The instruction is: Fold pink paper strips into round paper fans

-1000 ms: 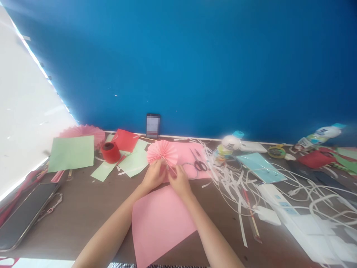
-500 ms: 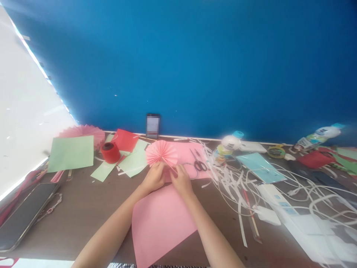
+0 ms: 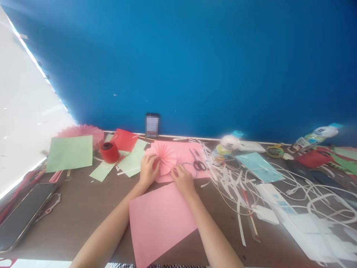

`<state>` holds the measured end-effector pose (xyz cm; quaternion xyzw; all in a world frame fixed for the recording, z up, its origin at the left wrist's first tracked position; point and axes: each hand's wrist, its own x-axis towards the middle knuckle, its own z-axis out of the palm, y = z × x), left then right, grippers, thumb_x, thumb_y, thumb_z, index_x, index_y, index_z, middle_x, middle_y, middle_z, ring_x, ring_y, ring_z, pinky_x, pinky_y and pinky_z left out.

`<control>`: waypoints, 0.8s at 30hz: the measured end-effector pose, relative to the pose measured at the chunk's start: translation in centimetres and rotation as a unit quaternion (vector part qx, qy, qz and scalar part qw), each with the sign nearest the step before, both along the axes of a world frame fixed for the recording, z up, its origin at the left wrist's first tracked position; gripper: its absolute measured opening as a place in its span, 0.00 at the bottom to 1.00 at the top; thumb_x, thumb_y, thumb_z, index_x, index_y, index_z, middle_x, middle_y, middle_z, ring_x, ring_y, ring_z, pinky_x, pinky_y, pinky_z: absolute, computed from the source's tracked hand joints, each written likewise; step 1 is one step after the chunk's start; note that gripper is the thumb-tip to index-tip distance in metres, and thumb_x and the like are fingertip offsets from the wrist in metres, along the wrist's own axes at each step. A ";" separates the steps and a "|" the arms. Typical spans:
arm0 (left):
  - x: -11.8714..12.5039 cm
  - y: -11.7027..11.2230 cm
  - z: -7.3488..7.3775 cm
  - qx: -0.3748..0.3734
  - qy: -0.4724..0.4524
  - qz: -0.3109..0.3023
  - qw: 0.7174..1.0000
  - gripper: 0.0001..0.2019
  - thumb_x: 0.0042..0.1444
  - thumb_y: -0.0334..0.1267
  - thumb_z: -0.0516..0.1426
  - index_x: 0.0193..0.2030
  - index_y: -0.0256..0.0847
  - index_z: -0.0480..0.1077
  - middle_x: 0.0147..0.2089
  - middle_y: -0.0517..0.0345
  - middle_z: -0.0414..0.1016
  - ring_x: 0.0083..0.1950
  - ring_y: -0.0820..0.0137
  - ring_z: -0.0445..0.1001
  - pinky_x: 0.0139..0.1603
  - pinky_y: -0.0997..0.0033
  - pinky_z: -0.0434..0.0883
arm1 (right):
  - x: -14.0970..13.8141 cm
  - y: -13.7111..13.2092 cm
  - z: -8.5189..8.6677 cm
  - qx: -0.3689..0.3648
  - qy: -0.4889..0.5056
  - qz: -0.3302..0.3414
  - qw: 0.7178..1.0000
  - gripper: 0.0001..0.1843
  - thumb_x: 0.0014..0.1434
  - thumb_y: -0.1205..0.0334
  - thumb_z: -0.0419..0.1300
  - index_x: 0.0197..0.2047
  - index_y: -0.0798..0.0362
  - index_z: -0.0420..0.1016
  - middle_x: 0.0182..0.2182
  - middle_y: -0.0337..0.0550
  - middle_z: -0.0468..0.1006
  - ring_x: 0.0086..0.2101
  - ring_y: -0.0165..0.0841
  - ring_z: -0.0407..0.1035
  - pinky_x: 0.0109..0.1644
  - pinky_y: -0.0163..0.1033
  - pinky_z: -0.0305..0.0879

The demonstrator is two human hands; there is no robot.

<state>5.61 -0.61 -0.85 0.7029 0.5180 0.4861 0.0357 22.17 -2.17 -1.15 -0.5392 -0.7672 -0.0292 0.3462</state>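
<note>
The pink pleated paper rosette (image 3: 165, 158) stood near upright at the back-centre of the brown table (image 3: 78, 208), w/ its lower edge on a flat pink sheet (image 3: 184, 154). The left hand (image 3: 147, 171) was closed on its left rim, fingers curled over the folds. The right hand (image 3: 182, 179) sat just beside its lower right edge, fingertips pinched together; whether they had hold of paper could not be told.

Risk, as a judgement: held on one side only, the rosette could spring open or flop, and a hard squeeze would crush the pleats. Black-handled scissors (image 3: 198, 163) lay near the right hand, blades pointing away; a careless sweep might knock them. The tangle of white paper strips (image 3: 237, 178) further right could snag a wrist. A large pink sheet (image 3: 161, 219) lay under both forearms & might crease or slide.
</note>
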 end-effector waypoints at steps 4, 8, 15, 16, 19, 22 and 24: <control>-0.2 0.2 -0.4 -0.022 0.029 -0.006 0.999 0.12 0.51 0.30 0.51 0.42 0.43 0.67 0.43 0.52 0.67 0.46 0.65 0.64 0.47 0.62 0.62 | 0.5 0.1 0.3 0.014 -0.057 0.002 0.998 0.10 0.57 0.64 0.48 0.31 0.54 0.69 0.27 0.42 0.73 0.27 0.29 0.66 0.29 0.32 0.56; -0.2 0.3 -0.7 -0.019 0.045 -0.007 0.999 0.12 0.50 0.29 0.51 0.41 0.43 0.68 0.44 0.52 0.67 0.46 0.64 0.64 0.46 0.62 0.62 | 0.7 0.0 0.7 0.032 -0.107 0.023 0.993 0.10 0.57 0.67 0.48 0.30 0.54 0.69 0.26 0.41 0.72 0.27 0.29 0.64 0.27 0.32 0.53; -0.2 0.3 -0.6 0.010 0.060 -0.010 0.998 0.08 0.52 0.33 0.52 0.38 0.43 0.70 0.44 0.53 0.66 0.45 0.66 0.64 0.46 0.63 0.62 | 0.9 -0.2 1.2 0.090 -0.148 0.036 0.984 0.11 0.58 0.70 0.47 0.29 0.55 0.68 0.25 0.41 0.70 0.26 0.28 0.62 0.28 0.34 0.51; -0.3 0.4 -0.6 0.015 0.066 -0.009 0.998 0.08 0.52 0.32 0.52 0.38 0.43 0.70 0.44 0.53 0.66 0.44 0.66 0.64 0.46 0.63 0.62 | 0.9 -0.2 1.3 0.100 -0.151 0.036 0.983 0.11 0.58 0.70 0.47 0.29 0.55 0.68 0.24 0.41 0.70 0.25 0.28 0.61 0.29 0.34 0.51; -0.4 0.4 -0.5 0.028 0.085 -0.004 0.996 0.09 0.50 0.31 0.53 0.38 0.43 0.70 0.45 0.52 0.66 0.45 0.65 0.64 0.45 0.62 0.61 | 1.0 -0.2 1.6 0.123 -0.161 0.036 0.979 0.11 0.57 0.70 0.48 0.28 0.55 0.68 0.23 0.40 0.69 0.24 0.29 0.60 0.30 0.35 0.51; -0.5 0.4 0.0 0.038 0.108 -0.018 0.993 0.10 0.50 0.30 0.53 0.37 0.45 0.71 0.45 0.53 0.66 0.45 0.65 0.64 0.45 0.63 0.61 | 1.2 -0.2 2.1 0.140 -0.170 0.037 0.975 0.12 0.57 0.71 0.47 0.26 0.55 0.68 0.22 0.41 0.69 0.25 0.29 0.61 0.31 0.36 0.51; -0.4 0.3 0.5 0.038 0.123 -0.024 0.991 0.10 0.50 0.29 0.53 0.36 0.45 0.71 0.44 0.53 0.67 0.45 0.65 0.64 0.44 0.63 0.61 | 1.3 -0.3 2.4 0.149 -0.177 0.038 0.972 0.12 0.57 0.72 0.47 0.26 0.54 0.68 0.22 0.41 0.69 0.26 0.30 0.61 0.32 0.36 0.52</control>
